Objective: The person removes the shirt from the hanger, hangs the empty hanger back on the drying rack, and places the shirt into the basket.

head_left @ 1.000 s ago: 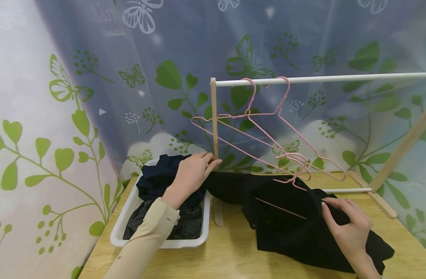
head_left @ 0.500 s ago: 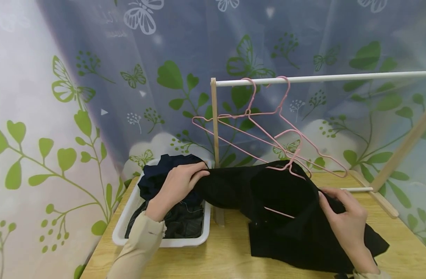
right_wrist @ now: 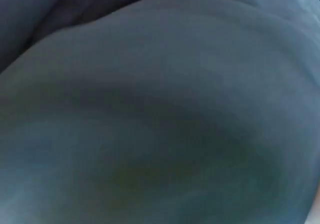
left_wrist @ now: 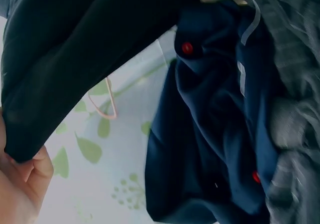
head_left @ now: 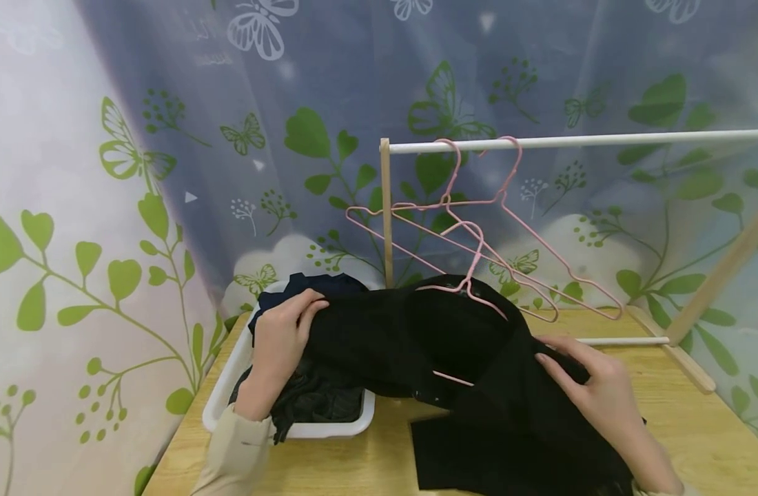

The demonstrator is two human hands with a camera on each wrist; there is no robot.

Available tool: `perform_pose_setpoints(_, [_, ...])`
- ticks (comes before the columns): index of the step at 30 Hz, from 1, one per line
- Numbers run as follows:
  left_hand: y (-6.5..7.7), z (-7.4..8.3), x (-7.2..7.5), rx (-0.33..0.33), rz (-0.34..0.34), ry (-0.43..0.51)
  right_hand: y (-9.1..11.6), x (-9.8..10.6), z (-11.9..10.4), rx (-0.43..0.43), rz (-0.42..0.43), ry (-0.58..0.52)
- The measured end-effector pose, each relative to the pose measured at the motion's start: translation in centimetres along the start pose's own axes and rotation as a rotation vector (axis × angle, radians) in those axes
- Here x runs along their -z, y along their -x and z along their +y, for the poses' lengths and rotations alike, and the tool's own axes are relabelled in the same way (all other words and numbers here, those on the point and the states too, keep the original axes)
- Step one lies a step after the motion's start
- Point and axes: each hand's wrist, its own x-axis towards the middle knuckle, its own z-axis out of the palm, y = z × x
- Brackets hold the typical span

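Observation:
A black garment [head_left: 503, 427] spreads between both hands above the table, with a pink hanger [head_left: 468, 279] inside it. The hanger's hook rises out of the neck opening, and part of its lower bar shows through the opening. My left hand [head_left: 278, 344] pinches the end of a sleeve, which is stretched to the left over the basket. In the left wrist view, thumb and fingers hold that black sleeve [left_wrist: 55, 74] at its tip. My right hand [head_left: 596, 386] pinches the garment's right side near the collar. Blurred dark cloth [right_wrist: 165, 109] fills the right wrist view.
A white basket [head_left: 329, 430] on the wooden table [head_left: 379, 468] holds navy cloth [left_wrist: 215, 124] with red buttons and dark grey cloth [left_wrist: 295, 59]. Behind stands a rack with a white rail [head_left: 577, 142] and wooden post [head_left: 388, 220]. Two bare pink hangers [head_left: 517, 165] hang there.
My left hand has moved left and down along the sleeve to its end, drawing it out over the basket. The garment and its hanger have shifted left and up; my right hand moved left too.

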Motion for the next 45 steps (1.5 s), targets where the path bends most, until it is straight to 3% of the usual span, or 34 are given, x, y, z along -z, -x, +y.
perform_pose_setpoints(7, [2.0, -1.3, 1.3, 0.088, 0.031, -0.009, 0.1, 0.1, 0.1, -0.024, 0.065, 0.006])
perform_pose_setpoints(15, [3.5, -1.4, 1.6, 0.027, -0.050, 0.104, -0.4, -0.9, 0.2, -0.034, 0.198, -0.092])
perform_pose_setpoints(20, [4.3, -0.9, 0.6, -0.003, -0.043, 0.107, -0.7, -1.6, 0.1, -0.014, 0.202, -0.104])
perform_pose_setpoints(26, [5.0, 0.0, -1.7, 0.031, -0.025, 0.106, -1.1, -1.9, -0.1, 0.002, 0.197, -0.097])
perform_pose_setpoints(32, [4.5, 2.2, -3.7, 0.037, 0.033, 0.094, -1.2, -2.1, -0.5, 0.036, 0.186, -0.128])
perform_pose_setpoints(39, [2.4, 5.5, -5.6, -0.005, 0.118, 0.020, -1.6, -1.5, -1.5, 0.037, 0.206, -0.154])
perform_pose_setpoints(45, [1.4, 7.3, -6.3, -0.032, 0.149, -0.046, -2.0, -1.5, -2.5, 0.076, 0.222, -0.205])
